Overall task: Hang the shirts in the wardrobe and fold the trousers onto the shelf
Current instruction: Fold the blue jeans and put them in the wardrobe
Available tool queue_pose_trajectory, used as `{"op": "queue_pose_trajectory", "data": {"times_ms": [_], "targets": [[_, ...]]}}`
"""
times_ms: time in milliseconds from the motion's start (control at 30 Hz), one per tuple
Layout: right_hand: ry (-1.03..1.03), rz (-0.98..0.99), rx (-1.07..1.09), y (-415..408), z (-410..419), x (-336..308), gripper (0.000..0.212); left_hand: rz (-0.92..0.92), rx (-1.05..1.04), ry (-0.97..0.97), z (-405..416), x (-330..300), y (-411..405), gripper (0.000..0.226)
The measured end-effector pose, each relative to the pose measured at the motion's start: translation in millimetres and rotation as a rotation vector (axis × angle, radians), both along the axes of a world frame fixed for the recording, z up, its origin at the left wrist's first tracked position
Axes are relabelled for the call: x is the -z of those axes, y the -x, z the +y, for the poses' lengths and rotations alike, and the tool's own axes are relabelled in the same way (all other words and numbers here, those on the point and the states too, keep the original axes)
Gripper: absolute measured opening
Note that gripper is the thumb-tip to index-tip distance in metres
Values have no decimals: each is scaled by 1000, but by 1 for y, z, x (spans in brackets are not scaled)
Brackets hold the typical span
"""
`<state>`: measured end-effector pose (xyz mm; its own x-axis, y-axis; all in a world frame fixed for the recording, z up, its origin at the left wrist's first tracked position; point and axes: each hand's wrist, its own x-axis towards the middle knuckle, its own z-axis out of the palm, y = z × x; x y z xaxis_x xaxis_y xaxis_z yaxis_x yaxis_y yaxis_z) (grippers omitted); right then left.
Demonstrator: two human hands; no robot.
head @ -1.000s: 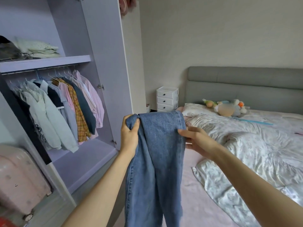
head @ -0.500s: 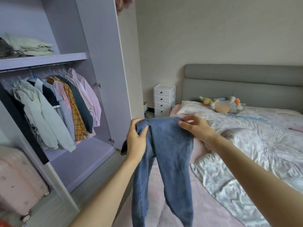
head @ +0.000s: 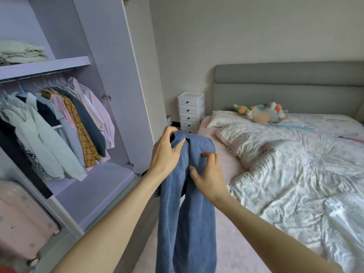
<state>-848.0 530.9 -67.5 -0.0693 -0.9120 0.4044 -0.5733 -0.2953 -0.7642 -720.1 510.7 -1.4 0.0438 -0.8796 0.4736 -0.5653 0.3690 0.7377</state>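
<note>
The left hand [head: 167, 152] holds the top of a pair of blue jeans [head: 187, 209], with its fingers and thumb curled round the bunched cloth. The right hand [head: 208, 174] is just below it and also grabs the jeans, its fingers bent into the cloth. The jeans are up in the air between the wardrobe [head: 110, 56] and the bed [head: 295, 174], and the two legs hang straight down out of the bottom of the view. The wardrobe is on the left with its door [head: 141, 75] open. Inside it, many shirts [head: 65, 123] hang close together on hangers from a rail; one is pink, one is orange with checks, one is dark and some are pale green. Above the rail is a shelf [head: 45, 67] with some folded pale green clothes [head: 21, 52] on it. A pink suitcase [head: 21, 219] stands low on the left, in front of the wardrobe. The bed on the right has a crumpled flowery blanket [head: 295, 184], a pillow [head: 226, 120] and a grey headboard [head: 285, 85]. Some soft toys [head: 262, 112] lie near the pillow, and a blue hanger [head: 291, 127] lies on the bed close to them. A small white set of drawers [head: 190, 113] stands beside the bed, against the wall
</note>
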Motion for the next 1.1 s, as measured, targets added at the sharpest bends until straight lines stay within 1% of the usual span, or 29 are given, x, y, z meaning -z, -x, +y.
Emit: {"op": "queue_pose_trajectory", "data": {"times_ms": [67, 133, 167, 200, 267, 300, 367, 467, 500, 533, 567, 633, 667, 700, 733, 833, 900, 933, 967, 1000, 1100], "targets": [[-7, -37, 37, -1, -8, -5, 26, -44, 14, 34, -1, -5, -2, 27], [-66, -78, 78, 6, -18, -16, 17, -175, 9, 82, -3, -10, -7, 24], [-88, -100, 77, 14, -24, -24, 17, -286, -4, 114, -4, -12, -11, 22], [-95, -131, 49, 23, -28, -32, 20, -414, -26, 137, -5, -15, -16, 25], [-116, -187, -36, 40, -34, -54, 34, -636, -56, 136, -7, -20, -24, 37], [-126, -205, -82, 47, -37, -64, 38, -705, -61, 129, -8, -21, -27, 41], [-178, -275, -182, 57, -47, -81, 33, -765, -65, 125, -7, -22, -29, 46], [-304, -529, -322, 63, -56, -95, 27, -721, -89, 160, -3, -19, -28, 51], [-294, -552, -323, 63, -55, -94, 27, -698, -97, 174, -2, -18, -27, 52], [-218, -460, -294, 64, -52, -92, 28, -683, -109, 183, -2, -17, -25, 52], [-96, -288, -255, 65, -50, -86, 27, -676, -122, 191, -3, -18, -23, 52], [168, 133, -163, 68, -46, -73, 23, -681, -134, 211, -6, -20, -19, 51], [259, 284, -133, 70, -44, -68, 20, -692, -136, 227, -7, -22, -17, 50], [317, 377, -125, 72, -43, -64, 18, -703, -141, 249, -7, -25, -15, 49], [356, 444, -120, 73, -41, -63, 18, -718, -151, 270, -8, -28, -13, 48], [447, 658, -64, 72, -37, -61, 30, -779, -197, 304, -10, -37, -9, 47], [448, 788, 5, 72, -41, -57, 54, -818, -210, 318, -12, -41, -6, 46], [427, 829, 36, 71, -43, -57, 59, -832, -214, 321, -12, -43, -5, 46], [418, 850, 59, 71, -46, -60, 57, -842, -220, 322, -13, -44, -4, 45], [431, 855, 66, 73, -48, -64, 50, -843, -224, 320, -12, -44, -4, 46], [488, 802, 34, 80, -53, -82, 25, -862, -228, 325, -12, -38, -7, 45]]}}
